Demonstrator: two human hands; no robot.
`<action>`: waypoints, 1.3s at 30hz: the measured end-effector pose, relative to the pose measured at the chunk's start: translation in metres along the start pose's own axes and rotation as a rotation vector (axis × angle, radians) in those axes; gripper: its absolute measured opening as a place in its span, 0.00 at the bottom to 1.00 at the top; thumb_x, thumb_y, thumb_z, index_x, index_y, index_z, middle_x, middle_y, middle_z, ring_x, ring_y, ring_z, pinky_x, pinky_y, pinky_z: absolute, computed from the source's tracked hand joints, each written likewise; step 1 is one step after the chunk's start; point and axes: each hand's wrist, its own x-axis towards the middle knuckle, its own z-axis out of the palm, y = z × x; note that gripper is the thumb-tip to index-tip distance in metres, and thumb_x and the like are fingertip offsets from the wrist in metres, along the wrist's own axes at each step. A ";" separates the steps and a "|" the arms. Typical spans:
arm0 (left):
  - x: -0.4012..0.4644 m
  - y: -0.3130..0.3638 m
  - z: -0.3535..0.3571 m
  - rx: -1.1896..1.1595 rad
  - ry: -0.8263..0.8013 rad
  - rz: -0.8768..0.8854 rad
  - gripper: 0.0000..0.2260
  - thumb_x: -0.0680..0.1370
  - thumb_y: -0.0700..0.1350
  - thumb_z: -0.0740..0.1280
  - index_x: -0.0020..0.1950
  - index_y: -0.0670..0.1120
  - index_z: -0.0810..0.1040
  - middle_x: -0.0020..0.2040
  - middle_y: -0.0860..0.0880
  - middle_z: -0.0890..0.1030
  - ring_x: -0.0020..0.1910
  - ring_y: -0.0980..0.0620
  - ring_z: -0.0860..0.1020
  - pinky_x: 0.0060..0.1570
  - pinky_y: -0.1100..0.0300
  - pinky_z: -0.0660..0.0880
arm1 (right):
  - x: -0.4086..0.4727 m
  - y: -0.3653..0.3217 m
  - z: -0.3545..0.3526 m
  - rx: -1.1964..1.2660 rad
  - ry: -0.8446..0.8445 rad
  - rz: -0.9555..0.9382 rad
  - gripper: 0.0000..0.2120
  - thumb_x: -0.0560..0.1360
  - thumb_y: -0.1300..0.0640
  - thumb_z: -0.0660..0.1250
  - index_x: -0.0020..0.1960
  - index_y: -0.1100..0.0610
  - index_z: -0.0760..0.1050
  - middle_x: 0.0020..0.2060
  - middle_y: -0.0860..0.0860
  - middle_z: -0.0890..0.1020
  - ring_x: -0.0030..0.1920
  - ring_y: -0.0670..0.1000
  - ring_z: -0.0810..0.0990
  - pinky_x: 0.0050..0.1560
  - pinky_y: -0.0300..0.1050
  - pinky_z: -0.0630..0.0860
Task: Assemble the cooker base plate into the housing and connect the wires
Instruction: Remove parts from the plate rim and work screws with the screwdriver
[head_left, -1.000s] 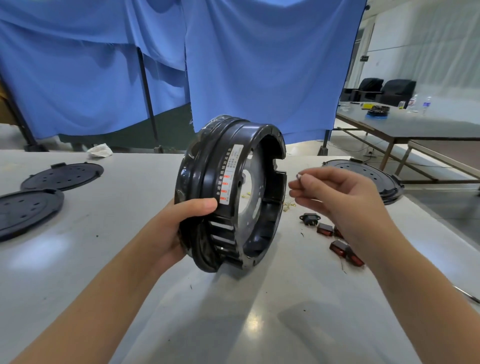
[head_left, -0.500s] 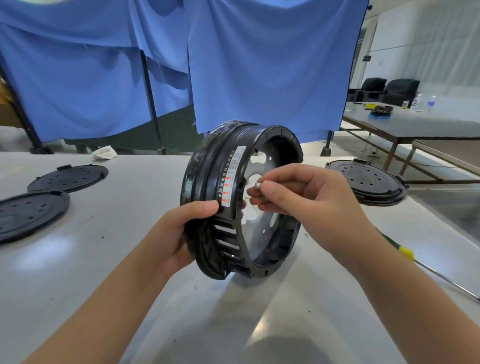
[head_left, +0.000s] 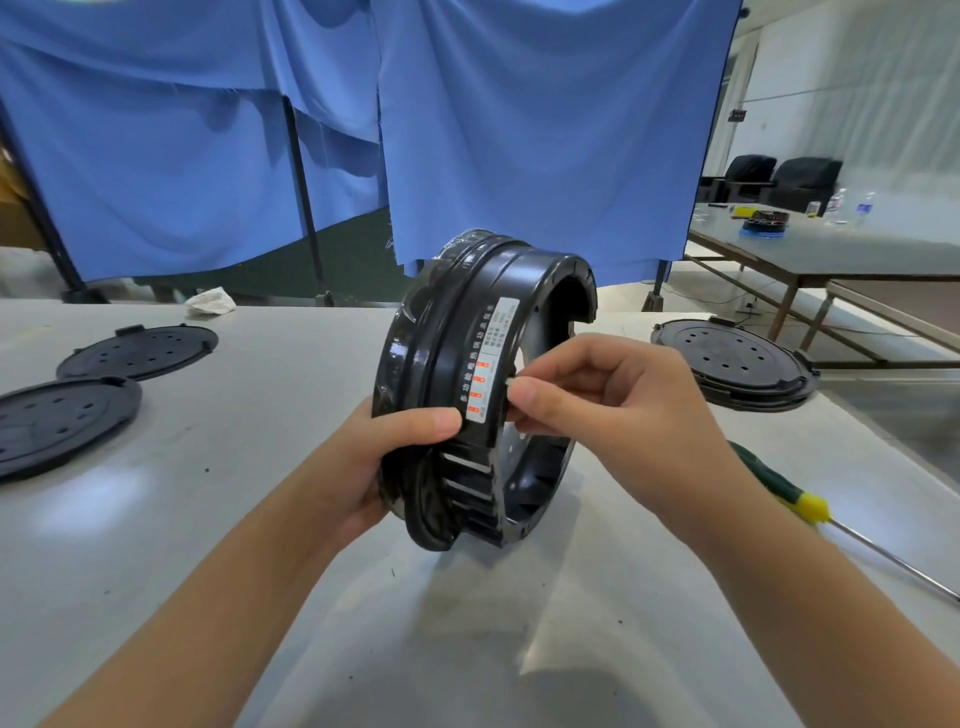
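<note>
The housing (head_left: 488, 384), a black ring with a white label of red marks on its outer wall, stands on edge on the table (head_left: 260, 519), its open side turned right. The left hand (head_left: 374, 457) grips its near lower rim from the left, thumb lying across the wall just below the label, the other fingers hidden behind the ring. The right hand (head_left: 613, 410) is at the housing's open side, thumb and forefinger pressed together on a small pale part (head_left: 510, 381) right at the rim beside the label; what that part is cannot be told. Its other fingers are curled in behind.

Left of the housing, well apart, 2 black plates (head_left: 98, 379) lie flat, one overlapping the edge of the other. Right of the housing, 1 more plate (head_left: 732, 364) lies flat near the table's edge. A screwdriver (head_left: 795, 499) with a green and yellow handle lies right of the housing, partly under the right forearm. Behind the housing hangs a blue curtain (head_left: 519, 130).
</note>
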 end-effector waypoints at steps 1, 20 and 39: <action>0.000 0.001 0.000 0.010 -0.018 0.014 0.26 0.63 0.54 0.78 0.58 0.48 0.82 0.54 0.45 0.84 0.54 0.46 0.82 0.48 0.56 0.79 | 0.001 0.000 -0.002 0.041 -0.034 0.042 0.02 0.67 0.61 0.74 0.38 0.58 0.82 0.36 0.57 0.85 0.38 0.52 0.85 0.41 0.40 0.81; 0.001 -0.002 0.006 0.195 0.030 0.015 0.20 0.64 0.48 0.73 0.56 0.47 0.83 0.51 0.44 0.84 0.53 0.44 0.83 0.46 0.57 0.79 | 0.002 0.023 -0.012 0.229 -0.111 0.238 0.09 0.58 0.52 0.80 0.33 0.51 0.81 0.33 0.54 0.84 0.35 0.49 0.84 0.39 0.38 0.80; 0.001 -0.014 0.034 0.608 0.131 0.150 0.21 0.67 0.43 0.75 0.55 0.62 0.81 0.48 0.56 0.85 0.49 0.58 0.83 0.47 0.66 0.78 | -0.040 0.039 -0.020 0.234 0.263 0.495 0.05 0.75 0.67 0.67 0.47 0.64 0.82 0.41 0.59 0.86 0.42 0.52 0.86 0.41 0.38 0.80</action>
